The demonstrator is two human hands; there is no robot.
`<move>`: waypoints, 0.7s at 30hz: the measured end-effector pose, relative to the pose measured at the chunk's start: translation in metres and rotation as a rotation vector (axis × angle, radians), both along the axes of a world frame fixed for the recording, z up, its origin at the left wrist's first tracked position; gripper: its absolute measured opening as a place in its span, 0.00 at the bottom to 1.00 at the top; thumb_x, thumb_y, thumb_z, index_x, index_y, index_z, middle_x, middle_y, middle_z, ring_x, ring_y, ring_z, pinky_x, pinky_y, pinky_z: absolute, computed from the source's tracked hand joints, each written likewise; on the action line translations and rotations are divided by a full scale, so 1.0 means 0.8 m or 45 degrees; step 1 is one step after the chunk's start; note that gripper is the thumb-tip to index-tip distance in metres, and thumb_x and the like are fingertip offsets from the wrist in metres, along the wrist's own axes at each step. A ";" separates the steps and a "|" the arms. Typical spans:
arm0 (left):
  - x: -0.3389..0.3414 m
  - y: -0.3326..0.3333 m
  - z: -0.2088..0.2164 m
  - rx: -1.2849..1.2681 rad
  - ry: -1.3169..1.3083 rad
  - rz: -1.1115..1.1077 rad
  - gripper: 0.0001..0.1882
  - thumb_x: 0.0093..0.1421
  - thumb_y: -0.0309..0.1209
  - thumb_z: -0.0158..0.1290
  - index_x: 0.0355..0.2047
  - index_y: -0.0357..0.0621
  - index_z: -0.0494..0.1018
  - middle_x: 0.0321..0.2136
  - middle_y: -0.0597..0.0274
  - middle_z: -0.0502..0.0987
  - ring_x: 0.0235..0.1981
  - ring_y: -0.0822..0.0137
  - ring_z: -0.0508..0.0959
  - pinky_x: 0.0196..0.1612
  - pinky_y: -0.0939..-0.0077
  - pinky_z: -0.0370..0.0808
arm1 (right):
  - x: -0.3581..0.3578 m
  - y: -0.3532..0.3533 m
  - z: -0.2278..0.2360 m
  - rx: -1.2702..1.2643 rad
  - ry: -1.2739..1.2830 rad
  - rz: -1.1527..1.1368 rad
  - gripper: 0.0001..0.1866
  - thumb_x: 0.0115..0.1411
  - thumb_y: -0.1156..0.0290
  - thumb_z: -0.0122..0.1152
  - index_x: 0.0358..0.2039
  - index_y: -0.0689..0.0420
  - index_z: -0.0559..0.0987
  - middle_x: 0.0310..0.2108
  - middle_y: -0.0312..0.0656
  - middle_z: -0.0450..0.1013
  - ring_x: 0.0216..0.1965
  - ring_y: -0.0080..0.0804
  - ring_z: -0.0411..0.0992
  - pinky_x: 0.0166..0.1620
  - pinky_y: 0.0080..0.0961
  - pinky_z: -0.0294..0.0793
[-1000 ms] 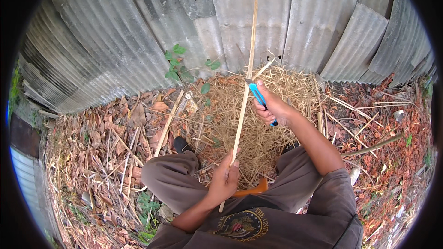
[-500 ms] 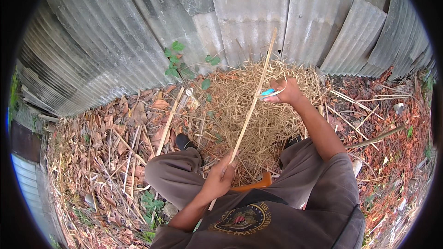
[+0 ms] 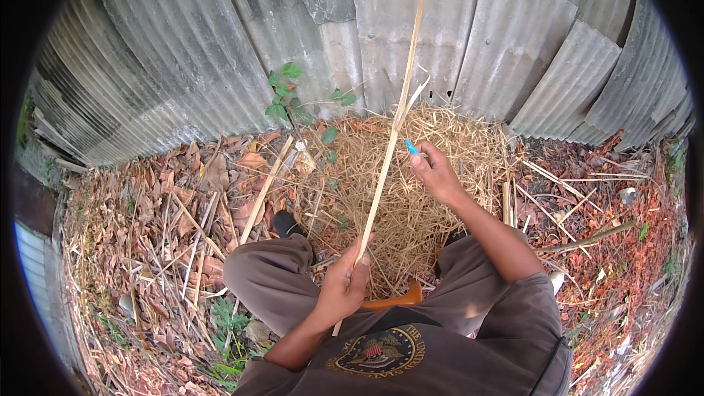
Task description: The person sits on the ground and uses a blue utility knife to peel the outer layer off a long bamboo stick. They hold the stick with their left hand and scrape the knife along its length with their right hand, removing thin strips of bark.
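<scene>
My left hand [image 3: 345,285] is closed around the lower part of a long, pale wooden strip [image 3: 384,170], which could be split bamboo. The strip slants up and away from my lap, its far end raised in front of the metal wall. A thin curled shaving [image 3: 418,93] stands off its side, still joined to it. In my right hand [image 3: 435,171] is a small bright blue tool [image 3: 411,147], gripped between fingers and thumb; any blade on it is too small to make out. The tool is just right of the strip, apart from it.
A heap of straw-like shavings [image 3: 440,227] lies between my legs. An orange seat [image 3: 396,298] shows beneath me. Corrugated metal sheets [image 3: 411,37] form a wall ahead, with a green plant [image 3: 279,95] before it. Dry leaves [image 3: 176,191] and loose sticks [image 3: 265,192] cover the ground.
My right hand has moved down and toward me, taking the blue tool off the strip. The shaving now stands free of my fingers. The strip is tilted more upright, its far end higher.
</scene>
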State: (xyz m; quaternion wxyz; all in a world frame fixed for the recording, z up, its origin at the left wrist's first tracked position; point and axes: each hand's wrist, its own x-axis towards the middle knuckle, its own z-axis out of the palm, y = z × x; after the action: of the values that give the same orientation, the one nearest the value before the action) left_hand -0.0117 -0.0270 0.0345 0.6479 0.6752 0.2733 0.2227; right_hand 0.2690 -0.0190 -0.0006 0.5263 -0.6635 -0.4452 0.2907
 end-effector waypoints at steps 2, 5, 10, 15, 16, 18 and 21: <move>0.003 0.000 -0.003 0.002 0.000 0.023 0.21 0.69 0.25 0.40 0.62 0.39 0.60 0.18 0.76 0.59 0.18 0.85 0.57 0.21 0.88 0.56 | -0.013 0.002 0.019 -0.036 -0.384 -0.181 0.23 0.57 0.48 0.63 0.29 0.58 0.74 0.14 0.32 0.63 0.16 0.23 0.60 0.22 0.26 0.61; 0.009 0.004 -0.005 -0.008 0.025 0.029 0.22 0.68 0.25 0.41 0.63 0.39 0.59 0.19 0.75 0.61 0.19 0.85 0.60 0.22 0.88 0.59 | 0.007 0.005 0.020 -0.130 -0.299 0.030 0.23 0.58 0.49 0.63 0.25 0.59 0.76 0.12 0.32 0.61 0.15 0.23 0.59 0.21 0.26 0.60; 0.016 0.004 -0.018 0.033 0.083 0.051 0.23 0.67 0.25 0.41 0.62 0.39 0.60 0.19 0.74 0.61 0.19 0.84 0.62 0.22 0.86 0.61 | 0.021 -0.002 0.034 0.118 -0.123 -0.167 0.17 0.59 0.54 0.64 0.32 0.58 0.79 0.13 0.24 0.59 0.15 0.13 0.53 0.20 0.20 0.53; 0.026 -0.015 -0.023 0.084 0.151 0.011 0.22 0.68 0.26 0.41 0.61 0.38 0.60 0.17 0.73 0.62 0.18 0.84 0.63 0.21 0.84 0.62 | 0.022 0.022 0.011 0.384 0.229 -0.215 0.17 0.64 0.56 0.58 0.40 0.58 0.80 0.16 0.25 0.62 0.18 0.13 0.56 0.21 0.18 0.55; 0.028 -0.014 -0.024 0.114 0.151 0.012 0.22 0.68 0.27 0.41 0.62 0.38 0.60 0.17 0.72 0.62 0.18 0.83 0.63 0.21 0.84 0.62 | 0.027 0.024 0.009 0.375 0.293 -0.201 0.17 0.65 0.56 0.56 0.42 0.59 0.80 0.17 0.25 0.62 0.19 0.13 0.57 0.22 0.18 0.55; 0.031 -0.014 -0.024 0.106 0.148 -0.001 0.22 0.68 0.26 0.41 0.62 0.38 0.59 0.18 0.73 0.62 0.18 0.84 0.63 0.21 0.84 0.62 | 0.025 0.020 0.020 0.368 0.187 -0.168 0.18 0.66 0.57 0.55 0.44 0.60 0.79 0.19 0.28 0.66 0.22 0.14 0.60 0.25 0.18 0.59; 0.033 -0.012 -0.033 0.085 0.116 -0.012 0.23 0.68 0.26 0.41 0.63 0.38 0.58 0.18 0.74 0.62 0.18 0.84 0.62 0.21 0.85 0.62 | 0.025 0.011 0.033 0.275 0.156 -0.092 0.18 0.67 0.58 0.53 0.43 0.61 0.79 0.25 0.33 0.72 0.29 0.18 0.67 0.34 0.21 0.68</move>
State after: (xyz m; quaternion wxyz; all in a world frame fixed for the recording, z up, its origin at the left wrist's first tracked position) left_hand 0.0147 -0.0369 0.0080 0.6128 0.7073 0.2917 0.1977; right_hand 0.2889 -0.0103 0.0258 0.6312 -0.5996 -0.4166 0.2619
